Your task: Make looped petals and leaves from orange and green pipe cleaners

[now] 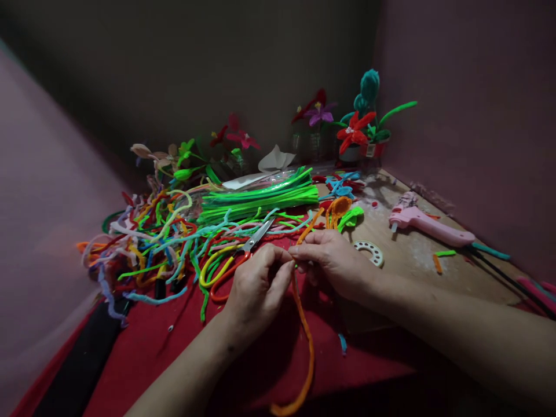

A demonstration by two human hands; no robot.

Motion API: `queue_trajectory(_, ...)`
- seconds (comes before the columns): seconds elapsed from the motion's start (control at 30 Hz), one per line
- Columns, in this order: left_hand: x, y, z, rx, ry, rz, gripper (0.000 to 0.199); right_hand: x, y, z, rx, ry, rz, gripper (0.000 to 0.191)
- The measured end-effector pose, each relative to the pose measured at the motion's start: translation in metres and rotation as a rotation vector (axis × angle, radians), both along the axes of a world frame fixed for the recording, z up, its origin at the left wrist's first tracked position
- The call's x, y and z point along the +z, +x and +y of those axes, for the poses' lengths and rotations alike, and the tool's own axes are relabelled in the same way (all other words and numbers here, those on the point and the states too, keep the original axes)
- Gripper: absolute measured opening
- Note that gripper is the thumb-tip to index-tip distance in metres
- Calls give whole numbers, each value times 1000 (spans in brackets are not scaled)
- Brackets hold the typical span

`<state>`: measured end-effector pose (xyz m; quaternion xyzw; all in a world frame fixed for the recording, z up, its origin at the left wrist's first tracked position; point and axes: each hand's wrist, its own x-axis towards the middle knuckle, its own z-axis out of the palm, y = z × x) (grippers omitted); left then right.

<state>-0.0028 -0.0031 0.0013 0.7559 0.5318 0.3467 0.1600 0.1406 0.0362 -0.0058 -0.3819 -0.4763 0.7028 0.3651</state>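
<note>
An orange pipe cleaner (309,347) is pinched between my two hands at the middle of the view. Its long end hangs down in a curve toward the bottom, and a short end sticks up past the fingers. My left hand (263,278) grips it with thumb and forefinger. Close against it, my right hand (330,260) pinches the same pipe cleaner, its lower fingers partly hidden. A bit of green shows at the fingertips. Just behind my left hand lie scissors (259,234) with yellow and orange handles.
A tangle of coloured pipe cleaners (147,231) lies left, beside a green bundle (264,197). At right, a pink glue gun (430,223) and a white ring with holes (369,253) rest on a board (417,266). Pipe-cleaner flowers (356,130) stand at the back, near the walls.
</note>
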Motion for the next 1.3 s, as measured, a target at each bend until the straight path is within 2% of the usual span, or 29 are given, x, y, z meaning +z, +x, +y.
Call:
queue_trajectory(0.07,0,0,0,15,-59,-46,8,-1,0,0,14,-3,-2,21)
queue_trajectory(0.27,4,-1,1,-12,-463,-446,14,-4,0,2,41,-2,8,20)
queue_trajectory(0.5,2,-6,2,-99,-642,-648,15,-5,-1,3,56,-16,81,15)
queue_trajectory(0.6,1,-4,2,-92,-625,-669,14,-3,-2,2,48,-10,60,16)
queue_trajectory(0.83,2,5,2,77,-444,-608,13,-8,-2,0,-5,78,13,16)
queue_trajectory(0.9,1,4,2,49,-489,-650,14,-9,-2,0,-5,93,2,16)
queue_trajectory(1.0,0,3,2,-46,-643,-789,15,-8,-2,-1,3,102,8,16)
queue_trajectory(1.07,0,1,3,-78,-676,-878,15,-6,-2,-1,4,93,41,16)
queue_trajectory(1.2,3,-8,8,-65,-593,-976,13,-4,-2,1,-23,90,76,17)
queue_trajectory(1.3,3,-13,11,-39,-486,-887,13,-5,-1,2,-7,112,38,18)
